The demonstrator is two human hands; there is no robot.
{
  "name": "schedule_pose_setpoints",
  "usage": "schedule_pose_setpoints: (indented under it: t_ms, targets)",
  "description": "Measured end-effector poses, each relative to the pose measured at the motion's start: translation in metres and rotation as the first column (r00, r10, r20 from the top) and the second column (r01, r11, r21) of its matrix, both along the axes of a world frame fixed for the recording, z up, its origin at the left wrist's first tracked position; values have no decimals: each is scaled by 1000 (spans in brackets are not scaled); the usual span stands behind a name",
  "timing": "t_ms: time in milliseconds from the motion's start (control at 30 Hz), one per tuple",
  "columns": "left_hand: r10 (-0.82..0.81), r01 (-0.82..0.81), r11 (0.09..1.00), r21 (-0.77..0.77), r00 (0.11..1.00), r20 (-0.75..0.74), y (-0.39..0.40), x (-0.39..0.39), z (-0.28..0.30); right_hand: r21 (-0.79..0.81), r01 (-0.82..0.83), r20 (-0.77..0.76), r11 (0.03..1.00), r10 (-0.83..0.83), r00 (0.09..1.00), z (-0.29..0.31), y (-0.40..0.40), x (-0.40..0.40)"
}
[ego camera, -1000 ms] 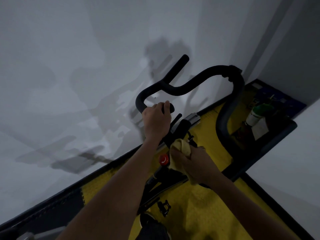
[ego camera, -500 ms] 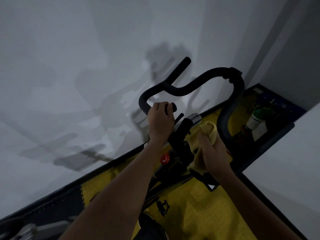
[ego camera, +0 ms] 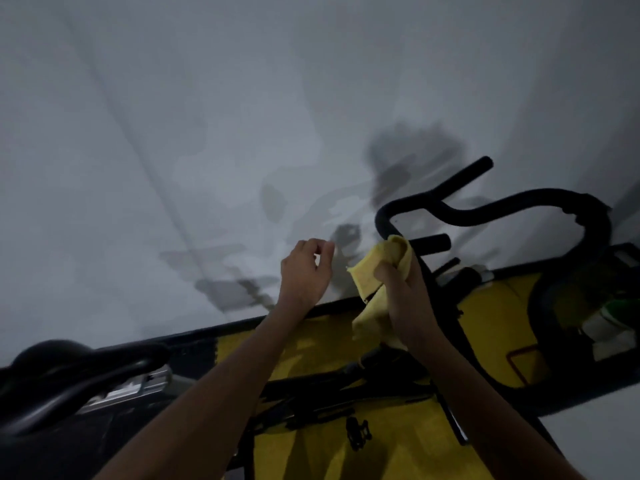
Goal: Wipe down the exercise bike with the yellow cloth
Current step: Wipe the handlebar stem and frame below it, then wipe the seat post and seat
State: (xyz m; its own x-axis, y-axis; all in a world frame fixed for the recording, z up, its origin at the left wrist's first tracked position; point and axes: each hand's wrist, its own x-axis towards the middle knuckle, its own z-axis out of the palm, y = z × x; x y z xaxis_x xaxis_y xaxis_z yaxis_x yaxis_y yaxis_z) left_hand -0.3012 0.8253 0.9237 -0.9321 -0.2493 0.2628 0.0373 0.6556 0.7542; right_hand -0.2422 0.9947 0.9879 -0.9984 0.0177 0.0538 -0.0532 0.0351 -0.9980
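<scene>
Grey wall behind; right hand (ego camera: pixel 408 306) clamps cloth (ego camera: pixel 381 271) around handlebar (ego camera: pixel 391 220) at 2 o'clock to rub it; left hand (ego camera: pixel 304 271) hovers loosely curled, empty.

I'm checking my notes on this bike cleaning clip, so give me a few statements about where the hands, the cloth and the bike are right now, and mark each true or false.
1. The right hand holds the yellow cloth. True.
2. The left hand is closed around the handlebar. False: it hangs free beside the bar, holding nothing.
3. The cloth is pressed against the saddle. False: it is up at the handlebar's near bend; the saddle is at lower left.
4. A yellow mat lies under the bike. True.
</scene>
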Motion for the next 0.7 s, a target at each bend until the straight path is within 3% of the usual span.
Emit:
schedule_pose_setpoints:
  t_ms: [200, 267, 333, 433, 533, 600, 700]
  targets:
    - [-2, -30, 945, 324, 995, 98, -72, 56, 20, -23, -139, 239, 990, 140, 961, -6, -96, -8]
    - [-19, -41, 920, 389, 989, 149, -94, 72, 24, -48, -203, 369, 978, 206, 906, -15, -128, -9]
    - [-12, -106, 870, 481, 972, 235, -117, 89, 28, -178, -231, 492, 957, 290, 821, -22, -160, -8]
    - [-88, -170, 758, 630, 930, 357, -160, 111, 31, -349, -231, 497, 908, 388, 776, -21, -200, 3]
    - [-212, -83, 723, 686, 918, 334, -206, 131, 30, -334, -347, 513, 876, 478, 713, -24, -233, 16]
    - [-194, -133, 691, 710, 912, 361, -234, 144, 29, -284, -452, 512, 846, 532, 674, -26, -255, 21]
    - [-169, -160, 715, 681, 905, 389, -266, 160, 25, -228, -519, 527, 824, 553, 646, -26, -284, 29]
